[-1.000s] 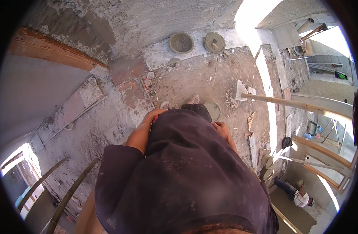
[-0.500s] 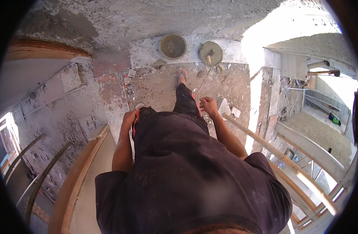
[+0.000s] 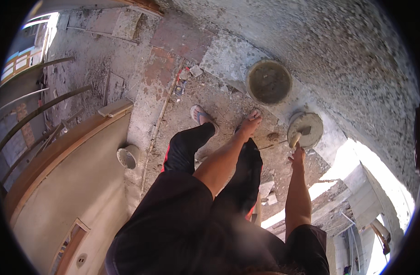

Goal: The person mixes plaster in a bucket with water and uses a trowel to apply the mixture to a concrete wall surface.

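Beneath the head camera, the right hand is being held out at the light-coloured handle of a trowel, its fingers loosely parted and wide rather than wrapped around it; whether the handle is being touched cannot be told. The trowel is being borne on grey mortar in a round container, which is being kept near the foot of a rough wall. The left hand is being held low in front of the right trouser leg, well apart from the trowel, with its fingers narrow and close together; whether anything is being gripped by it cannot be told. Beyond the container, a wider round basin is being supported at the edge of a pale slab strip along the same wall. A sandalled left foot is being planted on the dusty ground, near broken rubble. Farther left, a pale bucket is being kept beside a smooth partition, whose top is being edged by wood.
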{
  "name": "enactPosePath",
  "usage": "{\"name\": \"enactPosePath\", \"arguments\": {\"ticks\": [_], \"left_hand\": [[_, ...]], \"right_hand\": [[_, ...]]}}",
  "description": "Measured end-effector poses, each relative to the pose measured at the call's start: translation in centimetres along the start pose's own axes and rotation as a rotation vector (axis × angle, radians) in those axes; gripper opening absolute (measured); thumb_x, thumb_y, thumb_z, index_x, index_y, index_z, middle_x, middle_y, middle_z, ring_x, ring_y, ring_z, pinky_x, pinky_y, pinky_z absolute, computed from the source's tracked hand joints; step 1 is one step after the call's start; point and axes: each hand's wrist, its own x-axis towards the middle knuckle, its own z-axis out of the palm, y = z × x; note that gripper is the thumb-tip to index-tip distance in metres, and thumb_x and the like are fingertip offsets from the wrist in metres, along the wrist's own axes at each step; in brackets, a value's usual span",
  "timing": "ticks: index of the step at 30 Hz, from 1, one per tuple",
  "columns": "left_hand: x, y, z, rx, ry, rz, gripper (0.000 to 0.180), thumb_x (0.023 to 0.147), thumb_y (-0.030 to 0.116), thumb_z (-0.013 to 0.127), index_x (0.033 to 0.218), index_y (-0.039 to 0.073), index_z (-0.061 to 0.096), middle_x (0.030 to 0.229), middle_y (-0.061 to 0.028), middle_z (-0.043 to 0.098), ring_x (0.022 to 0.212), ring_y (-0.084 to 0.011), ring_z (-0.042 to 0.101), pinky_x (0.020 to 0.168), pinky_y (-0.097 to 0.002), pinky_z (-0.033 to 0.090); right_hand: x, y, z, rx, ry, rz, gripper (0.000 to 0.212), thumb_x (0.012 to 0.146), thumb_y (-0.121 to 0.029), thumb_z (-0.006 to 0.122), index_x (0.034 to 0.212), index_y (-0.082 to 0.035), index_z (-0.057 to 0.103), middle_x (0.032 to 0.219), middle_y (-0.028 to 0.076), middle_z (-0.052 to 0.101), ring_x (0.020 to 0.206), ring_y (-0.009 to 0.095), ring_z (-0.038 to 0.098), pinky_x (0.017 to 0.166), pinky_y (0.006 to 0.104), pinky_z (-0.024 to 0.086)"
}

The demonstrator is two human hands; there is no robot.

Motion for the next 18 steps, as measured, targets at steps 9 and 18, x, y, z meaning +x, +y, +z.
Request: {"name": "enactPosePath", "arguments": {"ticks": [9, 18], "left_hand": [[22.1, -6.0, 0.5, -0.718, 0.015, -0.059, 0.077, 0.087, 0.042, 0.071, 0.145, 0.008, 0.034, 0.148, -0.0177, 0.036, 0.136, -0.0376, 0.037, 0.11, -0.0525, 0.034], [12.5, 6.5, -5.7, -0.694, 0.309, 0.351, 0.046, 0.074, 0.031, 0.085, 0.079, 0.013, 0.043, 0.078, -0.0026, 0.05, 0.07, -0.019, 0.053, 0.062, -0.042, 0.049]], "right_hand": [[10.8, -0.3, 5.2, 0.062, -0.094, -0.043, 0.032, 0.091, -0.036, 0.062, 0.091, -0.005, 0.054, 0.071, 0.009, 0.056, 0.055, 0.021, 0.055, 0.046, 0.0346, 0.045], [-8.1, 4.3, -3.0, -0.095, 0.009, -0.055, 0.019, 0.091, -0.022, 0.059, 0.095, -0.007, 0.048, 0.06, 0.005, 0.049, 0.043, 0.018, 0.048, 0.036, 0.0335, 0.039]]}}
